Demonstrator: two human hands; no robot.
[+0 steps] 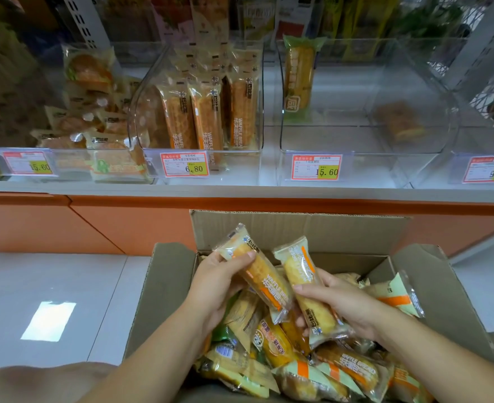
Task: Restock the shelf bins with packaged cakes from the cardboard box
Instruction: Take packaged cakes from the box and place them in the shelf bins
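Inside cardboard box (298,228) — packaged cakes (347,370) heaped.

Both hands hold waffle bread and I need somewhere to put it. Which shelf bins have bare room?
The bin behind the middle 15.60 tag is mostly bare: a green pack stands at its back left, floor free rightward. The 6.80 waffle bin is lined with upright packs; the far-left bin is heaped.

Cardboard box (312,228): before and below shelf (240,190); packaged cakes (312,370) heaped in it. Above heap: left hand (213,283) holding waffle bread pack (257,269), left of right hand (347,303) holding second pack (309,286). On shelf: waffle bin (240,158), sparse bin (356,141) to its right.
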